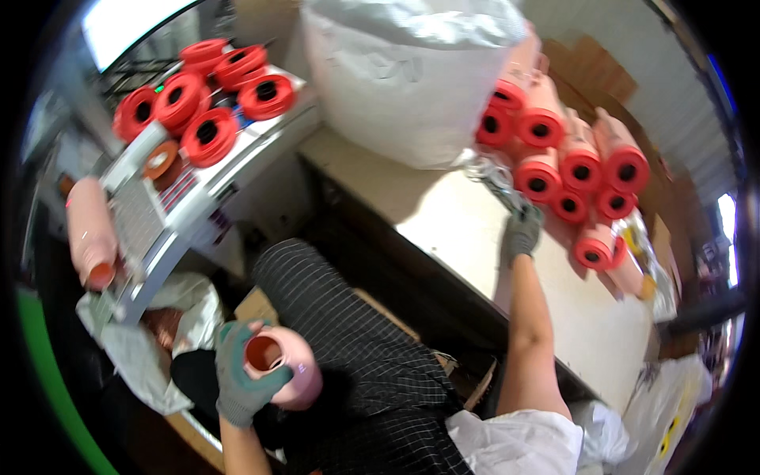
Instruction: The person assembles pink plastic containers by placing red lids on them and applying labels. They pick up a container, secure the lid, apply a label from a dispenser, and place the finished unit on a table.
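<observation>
My left hand [240,372], in a grey-green work glove, is closed around a pink bottle-shaped shell [301,368] above my lap. The shell's round open neck tilts up toward me, and its inside looks orange-brown. My right arm stretches out over the pale tabletop. On that side, my gloved right hand [524,228] is closed at the end of a shiny, greyish, elongated thing [492,180], blurred and too small to name. Just right of that hand lie stacked pink cylindrical bottles [582,146] with red ends and dark round centres.
A large white sack [404,79] stands at the back of the pale table [467,245]. Several red ring-shaped parts [210,134] lie on a white bench at left. Another pink bottle [91,226] hangs at its edge, over an open plastic bag [131,356]. Cardboard [598,67] stands behind the stack.
</observation>
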{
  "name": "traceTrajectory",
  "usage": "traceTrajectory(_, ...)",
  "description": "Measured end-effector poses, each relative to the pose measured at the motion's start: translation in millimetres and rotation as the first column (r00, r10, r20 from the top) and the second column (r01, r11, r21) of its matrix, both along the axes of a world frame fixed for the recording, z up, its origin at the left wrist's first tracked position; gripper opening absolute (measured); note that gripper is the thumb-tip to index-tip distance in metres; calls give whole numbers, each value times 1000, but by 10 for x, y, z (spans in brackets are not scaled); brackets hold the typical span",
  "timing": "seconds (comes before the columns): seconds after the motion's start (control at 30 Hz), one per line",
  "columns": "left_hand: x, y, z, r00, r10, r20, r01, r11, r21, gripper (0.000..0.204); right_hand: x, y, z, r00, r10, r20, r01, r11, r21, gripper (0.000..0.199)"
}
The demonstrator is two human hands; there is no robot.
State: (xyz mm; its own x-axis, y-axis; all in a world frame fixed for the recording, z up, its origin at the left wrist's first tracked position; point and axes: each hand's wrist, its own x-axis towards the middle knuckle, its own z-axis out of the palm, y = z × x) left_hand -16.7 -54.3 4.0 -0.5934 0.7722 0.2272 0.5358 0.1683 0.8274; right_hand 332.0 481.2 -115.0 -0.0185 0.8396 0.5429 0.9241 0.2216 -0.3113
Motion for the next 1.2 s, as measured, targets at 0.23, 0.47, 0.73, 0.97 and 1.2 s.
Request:
traceTrajectory(0.23, 93, 15, 3, 967, 74, -243, -82, 996, -20, 126, -1043, -1085, 41, 378, 261, -888, -678, 732, -74, 19)
traceTrajectory(0.47, 232, 168, 410, 880, -112, -462, 118, 993, -16, 44, -2306, -3217, 1308, 288, -233, -929, -870, -468, -152, 36)
traceTrajectory(0.73, 136, -170, 223, 913, -81, -399, 81, 997, -16, 39, -2304, -3454, 1467, -395, 915, -85, -917, -398, -23, 42)
traceTrajectory(0.97, 79, -236, 291, 916, -91, -391, 48, 992, -120, 37, -2342, -3448, 1653, -390, 916, 94, -915, -374, -152, 51)
traceTrajectory(1.2, 95, -266, 403, 774, -134, -619, 50, 987, -152, 37, -2379, -3495, 1418, -470, 854, -225, -821, -516, -244, 41)
